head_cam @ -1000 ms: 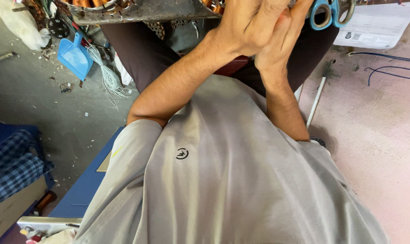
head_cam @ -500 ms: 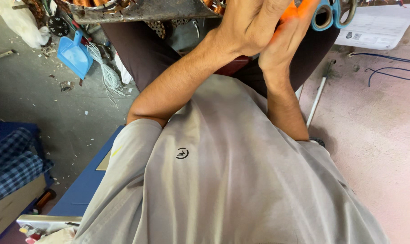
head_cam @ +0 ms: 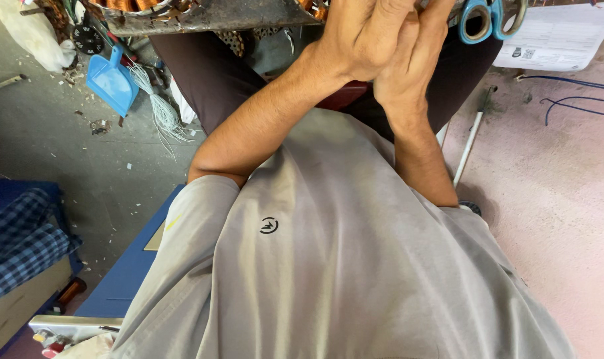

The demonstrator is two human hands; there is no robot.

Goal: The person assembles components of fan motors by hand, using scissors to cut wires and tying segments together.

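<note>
Head view: bare hands (head_cam: 388, 46) pressed together, grip unclear, against rusty round metal stator (head_cam: 202, 14), blue-handled scissors (head_cam: 485, 16) beside.

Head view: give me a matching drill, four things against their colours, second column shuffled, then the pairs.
Things:
1. dustpan
2. scissors
3. shirt
4. folded cloth

Colours:
A. grey with a small dark emblem
B. blue and dark checked
C. plain light blue, lying on the floor at upper left
D. light blue handles, by the top edge at right

Pairs: 1-C, 2-D, 3-A, 4-B.

The left hand and right hand are pressed together at the top, just left of the scissors.
</note>
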